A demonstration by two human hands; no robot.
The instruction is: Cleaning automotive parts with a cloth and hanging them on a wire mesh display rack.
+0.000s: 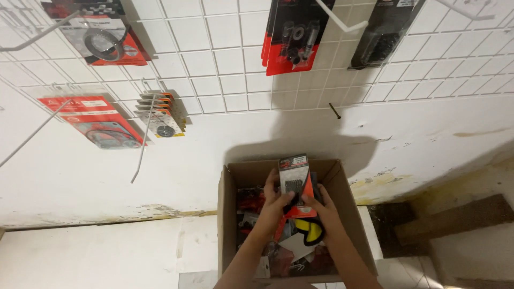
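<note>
left hand point(272, 199) + right hand point(320, 206) both gripping blister pack point(295, 179) by lower edges, above open cardboard box point(342, 187); pack probably light, stiff card, slick plastic front; pinch card margins

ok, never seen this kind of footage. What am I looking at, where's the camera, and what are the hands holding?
This is one picture from a camera worn on a person's head, looking down at their own bare hands. The left hand and right hand together hold a flat red-and-black packaged part over an open brown cardboard box full of similar packets. The box sits on a white ledge. Above, a white wire grid panel on the wall has long hooks carrying more red and black packets.
</note>
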